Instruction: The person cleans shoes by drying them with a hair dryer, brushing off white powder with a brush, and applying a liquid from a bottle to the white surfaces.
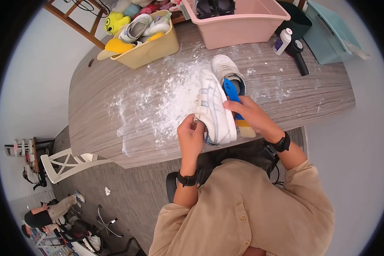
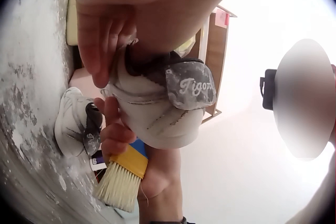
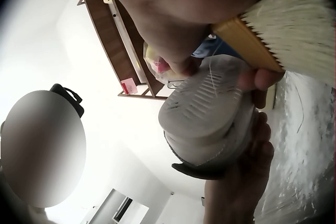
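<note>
Holding a white shoe (image 1: pixel 213 109) above the near edge of the counter (image 1: pixel 94 91), with its toe pointing away from the body and its sole turned to the right. Gripping it at the heel end with the left hand (image 1: pixel 190 136) — fingers bent around the ankle opening. Grasping a blue-handled brush (image 1: pixel 231 89) in the right hand (image 1: pixel 252 115), alongside the sole, and aiming its pale bristles (image 2: pixel 119 188) back toward the body, apart from the shoe in the left wrist view. Wearing a dark band (image 1: pixel 187 178) at the left wrist, and a tan shirt (image 1: pixel 243 200).

Showing, just past the held shoe, a second white shoe (image 1: pixel 225 65), sole down on the counter. Facing a scatter of white powder (image 1: pixel 177 91) to the left of both.

Having along the far side a yellow tub (image 1: pixel 153 54) filled with shoes and a pink tub (image 1: pixel 243 33) — then, farther right, a white bottle (image 1: pixel 282 42), a black handled object (image 1: pixel 299 59) and a teal bin (image 1: pixel 326 36). Including, off to the left, a white chair (image 1: pixel 57 173) and another person (image 1: pixel 40 218).
</note>
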The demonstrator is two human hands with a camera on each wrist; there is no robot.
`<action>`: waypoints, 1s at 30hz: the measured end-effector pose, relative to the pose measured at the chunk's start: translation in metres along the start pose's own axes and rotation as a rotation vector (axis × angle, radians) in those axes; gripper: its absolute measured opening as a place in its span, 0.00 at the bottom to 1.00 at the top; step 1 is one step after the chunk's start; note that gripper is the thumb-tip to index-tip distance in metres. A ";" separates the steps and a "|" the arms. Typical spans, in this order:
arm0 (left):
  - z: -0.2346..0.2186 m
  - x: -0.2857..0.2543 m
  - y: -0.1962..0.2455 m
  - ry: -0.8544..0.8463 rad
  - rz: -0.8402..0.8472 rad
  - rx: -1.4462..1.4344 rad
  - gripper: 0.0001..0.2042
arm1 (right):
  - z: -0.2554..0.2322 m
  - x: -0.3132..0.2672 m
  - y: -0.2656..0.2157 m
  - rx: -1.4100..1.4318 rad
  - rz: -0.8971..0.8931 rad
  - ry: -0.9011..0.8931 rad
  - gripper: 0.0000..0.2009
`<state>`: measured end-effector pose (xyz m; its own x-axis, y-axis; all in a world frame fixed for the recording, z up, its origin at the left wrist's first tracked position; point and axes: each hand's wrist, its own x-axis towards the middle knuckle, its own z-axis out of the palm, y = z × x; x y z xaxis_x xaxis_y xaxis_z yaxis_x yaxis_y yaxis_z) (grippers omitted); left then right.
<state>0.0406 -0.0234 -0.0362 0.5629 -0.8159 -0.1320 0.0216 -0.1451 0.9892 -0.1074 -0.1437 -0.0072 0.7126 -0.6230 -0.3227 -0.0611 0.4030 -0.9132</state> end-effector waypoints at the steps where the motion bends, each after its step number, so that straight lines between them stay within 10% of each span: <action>1: 0.001 -0.005 0.003 0.062 0.034 0.017 0.10 | 0.000 0.000 0.000 0.017 -0.006 0.006 0.15; 11: 0.006 -0.035 0.030 -0.019 0.399 0.235 0.32 | 0.008 0.007 -0.008 0.064 -0.084 0.052 0.19; 30: -0.013 -0.024 0.035 -0.341 0.035 -0.605 0.26 | -0.002 -0.005 -0.018 0.276 0.295 -0.127 0.22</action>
<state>0.0385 -0.0011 0.0025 0.2828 -0.9591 -0.0141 0.5209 0.1412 0.8419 -0.1117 -0.1488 0.0100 0.7740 -0.3737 -0.5112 -0.0979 0.7269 -0.6797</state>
